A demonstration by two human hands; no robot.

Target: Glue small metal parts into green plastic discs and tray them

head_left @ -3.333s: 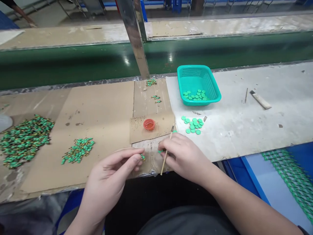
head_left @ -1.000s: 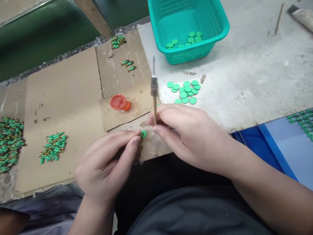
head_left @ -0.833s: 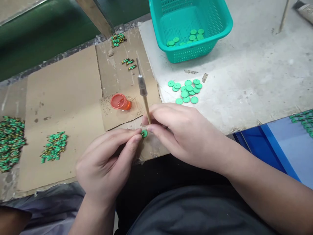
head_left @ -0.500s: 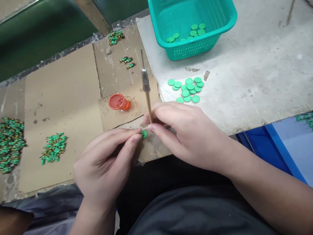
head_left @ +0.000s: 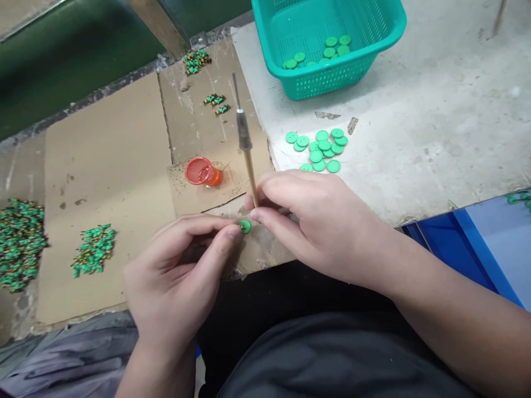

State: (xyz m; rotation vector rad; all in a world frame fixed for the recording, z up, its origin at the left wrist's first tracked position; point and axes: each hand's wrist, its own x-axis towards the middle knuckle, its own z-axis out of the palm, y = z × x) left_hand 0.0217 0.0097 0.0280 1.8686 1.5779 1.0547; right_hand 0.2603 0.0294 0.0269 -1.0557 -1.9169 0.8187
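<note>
Between its thumb and forefinger, my left hand (head_left: 178,271) pinches a small round green disc (head_left: 246,226) at its edge; the disc looks like a button. My right hand (head_left: 315,221) is closed around the lower end of a thin wooden-handled tool (head_left: 249,171). That tool stands nearly upright, with a dark grey collar and a thin metal needle pointing up and away. The disc sits just left of my right thumb tip. My right hand's other fingers are curled and partly hidden.
A red cup (head_left: 203,172) of liquid stands on cardboard (head_left: 112,149). Loose green discs (head_left: 323,145) lie below a teal basket (head_left: 327,83) holding more discs. Small green, yellow and black pieces lie in piles, one at the left (head_left: 20,243) and one nearer (head_left: 94,249).
The tool's needle end has tipped slightly to the left and farther away. Both hands keep nearly the same place and grip; the whole view has shifted slightly.
</note>
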